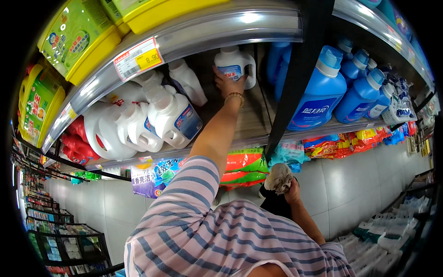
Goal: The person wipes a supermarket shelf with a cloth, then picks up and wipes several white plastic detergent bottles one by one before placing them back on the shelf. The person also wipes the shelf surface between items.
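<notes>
My left hand (230,84), with a beaded bracelet on its wrist, reaches deep into the shelf. Its fingers and thumb are spread around the lower front of a white plastic jug (228,61), which stands upright with its loop handle to the right. Down by my body, my right hand (293,192) grips a crumpled, greyish-beige cloth (279,178). Left of my reaching arm, several white detergent jugs (176,114) crowd the wooden shelf board (252,112). A slimmer white bottle (187,81) leans behind them.
A black upright post (297,74) divides the shelf; blue detergent bottles (318,93) stand to its right. Overhead runs a clear shelf edge strip (225,33) bearing a price tag (138,59). Bagged detergent (244,166) sits below. Another rack (384,228) is at the lower right.
</notes>
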Motion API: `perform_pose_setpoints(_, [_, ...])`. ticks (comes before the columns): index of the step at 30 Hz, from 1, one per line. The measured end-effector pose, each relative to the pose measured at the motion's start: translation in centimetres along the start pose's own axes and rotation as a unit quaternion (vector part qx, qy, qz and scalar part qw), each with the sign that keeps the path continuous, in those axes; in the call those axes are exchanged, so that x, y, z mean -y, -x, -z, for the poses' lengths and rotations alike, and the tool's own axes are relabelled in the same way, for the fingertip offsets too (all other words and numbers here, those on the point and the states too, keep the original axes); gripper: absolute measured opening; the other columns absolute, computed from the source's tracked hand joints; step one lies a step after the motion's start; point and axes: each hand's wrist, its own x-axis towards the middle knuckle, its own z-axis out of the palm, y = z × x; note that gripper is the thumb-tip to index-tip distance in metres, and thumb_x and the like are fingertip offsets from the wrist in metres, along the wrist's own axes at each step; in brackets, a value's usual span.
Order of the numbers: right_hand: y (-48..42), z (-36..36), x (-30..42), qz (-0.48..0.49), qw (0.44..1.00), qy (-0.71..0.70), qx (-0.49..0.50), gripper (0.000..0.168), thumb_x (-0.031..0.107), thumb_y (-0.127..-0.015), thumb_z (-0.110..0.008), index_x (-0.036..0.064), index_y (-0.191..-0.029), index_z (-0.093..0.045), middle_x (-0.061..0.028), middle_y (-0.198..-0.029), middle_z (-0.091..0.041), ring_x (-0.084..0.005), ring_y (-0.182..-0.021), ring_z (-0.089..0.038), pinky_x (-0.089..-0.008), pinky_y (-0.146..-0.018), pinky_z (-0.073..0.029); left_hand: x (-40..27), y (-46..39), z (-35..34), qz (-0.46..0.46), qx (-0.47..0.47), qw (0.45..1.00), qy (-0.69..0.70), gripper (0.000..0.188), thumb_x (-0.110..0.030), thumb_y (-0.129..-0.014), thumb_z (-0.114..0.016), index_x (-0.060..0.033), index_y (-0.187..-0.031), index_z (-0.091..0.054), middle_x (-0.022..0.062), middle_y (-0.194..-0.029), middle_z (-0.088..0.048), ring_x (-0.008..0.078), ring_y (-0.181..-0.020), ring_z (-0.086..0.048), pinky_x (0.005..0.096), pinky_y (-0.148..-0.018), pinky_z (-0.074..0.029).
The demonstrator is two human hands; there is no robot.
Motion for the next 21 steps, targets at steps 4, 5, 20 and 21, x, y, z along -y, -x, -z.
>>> perform_pose_setpoints(4, [-0.6,1.0,-0.9,0.056,0.991,0.120,0.034,0.031,0.016,-0.086,-0.041,0.000,-0.110,-0.050,-0.0084,-0.104,-0.055,-0.0172,-0.093,-0.053,-0.0307,-0.081,-0.043,1.7,-1.9,0.5,-0.104,-0.022,0.994,0.001,0.098,-0.030,-0.058,-0.073,-0.0123,-0.134,-0.015,0.0218,-0.127,-0.029,0.0376,-0.114,-0.033,0.0470,-0.093,-0.033])
perform_pose_setpoints(5, [-0.7,1.3,-1.3,0.049,0.992,0.114,0.024,0.031,0.017,-0.086,-0.040,0.000,-0.110,-0.050,-0.0086,-0.104,-0.055,-0.0173,-0.093,-0.053,-0.0307,-0.081,-0.043,2.2,-2.3,0.8,-0.161,-0.044,0.986,-0.003,0.094,-0.030,-0.059,-0.072,-0.0117,-0.133,-0.017,0.0221,-0.127,-0.029,0.0381,-0.114,-0.032,0.0473,-0.094,-0.031])
perform_pose_setpoints(20, [-0.5,-0.5,-0.7,-0.009,1.000,0.005,-0.005,0.037,0.028,-0.088,-0.039,0.003,-0.113,-0.049,-0.0073,-0.107,-0.055,-0.0203,-0.097,-0.053,-0.0333,-0.083,-0.043,-3.4,-16.0,19.7,-0.315,0.390,0.768,-0.398,0.061,-0.046,-0.069,-0.062,-0.0025,-0.111,-0.051,0.0153,-0.105,-0.056,0.0247,-0.091,-0.056,0.0365,-0.076,-0.046])
perform_pose_setpoints(21, [-0.6,-0.1,-0.8,-0.002,1.000,0.013,0.000,0.036,0.028,-0.088,-0.038,0.004,-0.112,-0.050,-0.0067,-0.107,-0.056,-0.0196,-0.097,-0.053,-0.0328,-0.084,-0.043,-4.2,-14.9,19.1,-0.271,0.403,0.781,-0.392,0.062,-0.046,-0.068,-0.062,-0.0022,-0.110,-0.051,0.0154,-0.103,-0.056,0.0242,-0.088,-0.057,0.0358,-0.074,-0.047])
